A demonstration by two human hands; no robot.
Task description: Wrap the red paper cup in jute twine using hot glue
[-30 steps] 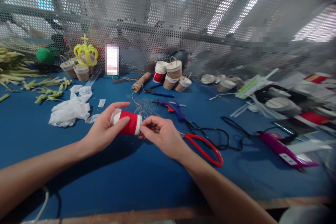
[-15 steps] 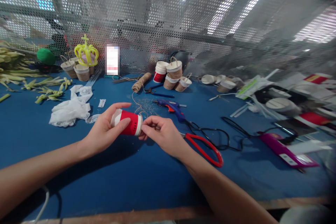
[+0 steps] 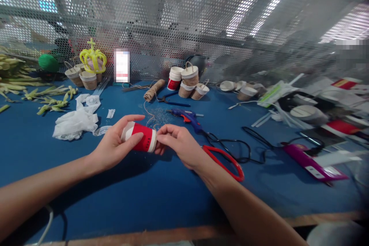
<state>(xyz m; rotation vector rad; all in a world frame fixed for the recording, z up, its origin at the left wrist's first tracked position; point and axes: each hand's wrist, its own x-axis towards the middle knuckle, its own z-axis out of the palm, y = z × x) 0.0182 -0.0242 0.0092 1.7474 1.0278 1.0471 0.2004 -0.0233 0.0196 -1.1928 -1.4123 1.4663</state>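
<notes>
A small red and white paper cup [image 3: 140, 139] lies on its side just above the blue table [image 3: 138, 196], held by my left hand [image 3: 113, 146] with the thumb on its side and fingers curled over the top. My right hand [image 3: 178, 144] pinches at the cup's white end, fingers pressed together on a thin strand of brown twine [image 3: 150, 117] that runs back to a twine roll [image 3: 154, 90]. Red-handled scissors [image 3: 225, 161] lie right behind my right wrist.
A blue glue gun [image 3: 188, 117] with a black cord lies past the cup. Twine-wrapped cups [image 3: 188, 80] stand at the back by the perforated metal wall. White crumpled plastic [image 3: 76, 121], green leaf strips and a yellow crown sit left. Papers, tape and a purple tool [image 3: 313, 161] crowd the right.
My right hand's fingers have shifted slightly against the cup's end. The cup and my left hand stay almost where they were.
</notes>
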